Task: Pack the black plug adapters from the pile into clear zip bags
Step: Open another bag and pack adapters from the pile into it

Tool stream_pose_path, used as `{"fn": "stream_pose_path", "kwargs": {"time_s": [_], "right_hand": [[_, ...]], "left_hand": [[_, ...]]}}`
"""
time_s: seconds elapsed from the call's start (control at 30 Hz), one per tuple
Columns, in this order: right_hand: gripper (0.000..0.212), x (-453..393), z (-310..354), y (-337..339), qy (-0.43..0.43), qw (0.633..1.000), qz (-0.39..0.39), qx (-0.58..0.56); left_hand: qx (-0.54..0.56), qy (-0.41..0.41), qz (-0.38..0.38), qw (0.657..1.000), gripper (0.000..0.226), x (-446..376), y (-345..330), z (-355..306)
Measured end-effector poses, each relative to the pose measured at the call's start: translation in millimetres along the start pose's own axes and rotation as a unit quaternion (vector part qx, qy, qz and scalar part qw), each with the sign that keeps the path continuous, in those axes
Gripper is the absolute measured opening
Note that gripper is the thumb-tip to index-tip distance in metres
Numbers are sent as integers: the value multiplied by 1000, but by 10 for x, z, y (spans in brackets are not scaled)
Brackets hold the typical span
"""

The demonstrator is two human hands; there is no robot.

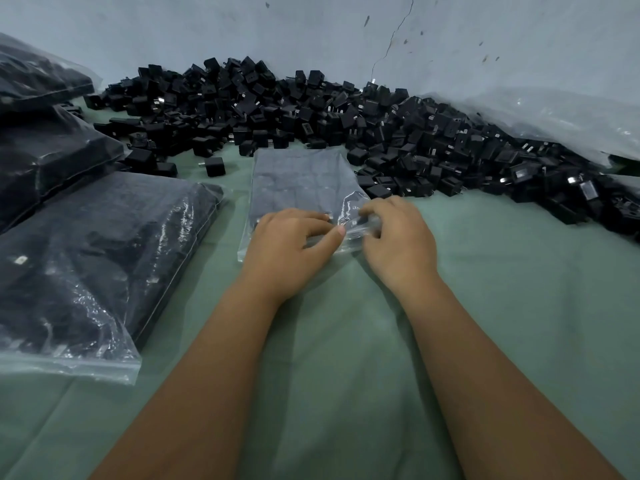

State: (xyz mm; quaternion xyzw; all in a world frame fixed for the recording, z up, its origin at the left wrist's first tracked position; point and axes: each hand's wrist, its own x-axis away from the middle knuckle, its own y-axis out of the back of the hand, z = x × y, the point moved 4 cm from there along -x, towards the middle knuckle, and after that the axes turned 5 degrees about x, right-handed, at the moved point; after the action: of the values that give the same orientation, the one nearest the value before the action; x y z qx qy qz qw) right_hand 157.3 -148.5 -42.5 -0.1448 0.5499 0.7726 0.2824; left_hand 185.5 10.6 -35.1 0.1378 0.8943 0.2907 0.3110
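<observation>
While your left hand [289, 239] and right hand [394, 233] pinch mouth of clear plastic zip bag [301, 181] on green-covered worktop [346, 341], filled bags [86, 258] lie left; large black plug adapter pile [311, 109] awaits beyond, much unpacked.

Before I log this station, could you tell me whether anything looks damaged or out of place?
A thin dark crack runs down the pale blue wall behind the pile of black plug adapters; nothing else stands out.
</observation>
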Motion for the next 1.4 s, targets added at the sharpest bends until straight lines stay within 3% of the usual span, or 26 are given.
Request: {"fn": "stream_pose_path", "kwargs": {"time_s": [0.07,0.17,0.33,0.53,0.67,0.73,0.9,1.0,1.1,1.2,1.3,1.4], "right_hand": [[26,35,16,32,28,999,-22,-1],[26,54,20,-27,41,995,60,-64],[28,49,-2,-78,28,994,82,-65],[41,27,-21,-135,33,993,116,-14],[54,30,-22,-246,56,978,188,63],[53,10,-33,-227,38,984,172,26],[46,9,-81,-11,-40,982,37,-182],[48,-26,-87,11,-68,974,29,-213],[58,-110,-62,-87,-81,966,122,-212],[49,-181,45,-222,-96,933,237,-254],[55,-287,69,-302,-68,951,285,-100],[51,-332,19,-320,-42,969,244,-21]], "left_hand": [[5,-3,0,1000,45,12,14,-27],[-16,7,-3,1000,47,14,12,-27],[-171,104,-102,974,31,25,176,156],[-225,138,-60,963,24,16,158,225],[-226,153,-14,962,42,15,109,268],[-224,148,-9,963,45,15,99,269],[-174,137,-74,972,31,-1,158,217],[-171,133,-87,972,29,0,159,205],[-173,136,-92,971,29,8,167,203],[-172,140,-93,971,28,17,170,199],[-171,149,-76,971,29,10,161,211],[-165,154,-64,972,28,8,155,212]]}}
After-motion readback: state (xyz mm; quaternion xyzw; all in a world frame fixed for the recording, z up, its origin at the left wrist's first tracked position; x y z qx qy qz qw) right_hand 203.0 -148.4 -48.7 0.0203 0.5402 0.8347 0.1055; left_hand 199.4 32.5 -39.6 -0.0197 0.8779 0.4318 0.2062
